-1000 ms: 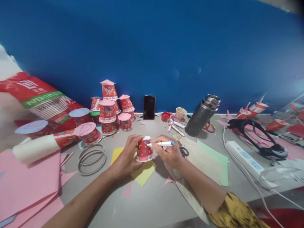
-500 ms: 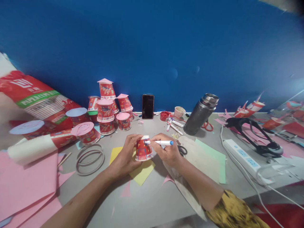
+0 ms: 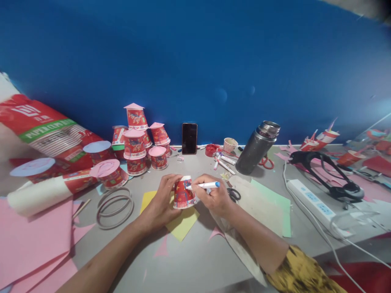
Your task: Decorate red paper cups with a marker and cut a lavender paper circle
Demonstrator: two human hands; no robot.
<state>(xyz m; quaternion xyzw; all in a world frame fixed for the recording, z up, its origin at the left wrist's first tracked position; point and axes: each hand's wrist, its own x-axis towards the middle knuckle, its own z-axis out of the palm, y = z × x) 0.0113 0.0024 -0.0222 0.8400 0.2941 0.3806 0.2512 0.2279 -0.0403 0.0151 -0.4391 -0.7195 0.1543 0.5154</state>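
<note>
- The red paper cup [image 3: 183, 196] was upside down, wide rim lowest, its long axis near upright with a slight tilt.
- Left of the cup, the left hand [image 3: 163, 199] grasped it between thumb and fingers, making it the nearer hand, in contact with the cup.
- Right of the cup, the right hand [image 3: 212, 196] pinched a white marker [image 3: 208, 185], whose long axis ran roughly level, crosswise to the cup's.
- The marker's tip pointed left at the cup's upper wall, blue end away from it; whether they touched, I could not tell.
- Beneath the cup, a yellow sheet [image 3: 182, 228] showed on its near side.
</note>
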